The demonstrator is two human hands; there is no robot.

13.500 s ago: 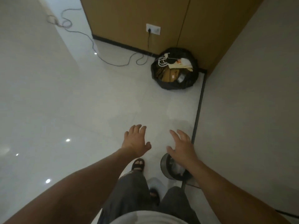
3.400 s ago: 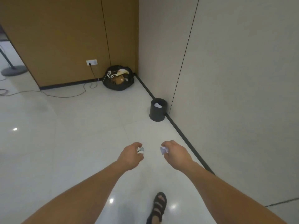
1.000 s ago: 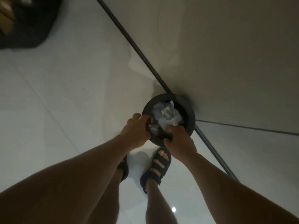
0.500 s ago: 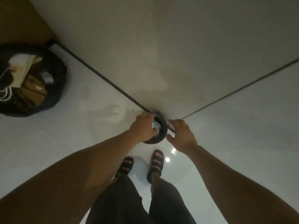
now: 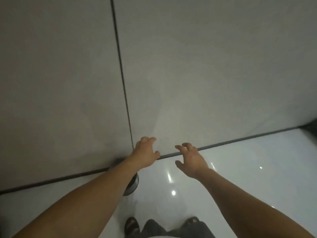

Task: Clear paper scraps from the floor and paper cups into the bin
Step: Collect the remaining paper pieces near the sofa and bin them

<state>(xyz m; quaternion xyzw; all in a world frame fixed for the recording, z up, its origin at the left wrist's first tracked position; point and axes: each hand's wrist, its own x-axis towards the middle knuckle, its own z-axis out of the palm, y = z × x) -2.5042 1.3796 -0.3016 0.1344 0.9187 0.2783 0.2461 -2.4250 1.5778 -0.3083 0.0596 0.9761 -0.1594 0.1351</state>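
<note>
The left hand [image 5: 145, 154] is hovering just below the middle of the view, its fingers spread and loosely curved, gripping nothing. The right hand [image 5: 192, 160] is floating at its 3 o'clock, a little apart, also spread with bent fingertips and holding nothing. Both palms are facing away from the camera, so their undersides are staying out of sight.

The bin [image 5: 132, 186] is standing on the floor [image 5: 240, 177] at about 7 o'clock from the left hand, close against the baseboard [image 5: 240, 139]. The left forearm is covering nearly all of it; only a dark, shiny sliver of its side is peeking out below the arm. Its mouth is hidden, so what is lying inside cannot be told.

The wall [image 5: 205, 66] is filling the upper half of the view, with a thin dark seam [image 5: 121, 74] running down from 12 o'clock and disappearing behind the left hand. At 3 o'clock, at the very edge of the view, a dark shape [image 5: 312, 126] is being cut off and is too dim to make out.

At 6 o'clock two sandals [image 5: 131, 225] and dark trousers [image 5: 154, 227] are showing only in part, cropped by the bottom edge. Ceiling lights are glinting as spots [image 5: 173, 192] on the glossy floor between the arms.
</note>
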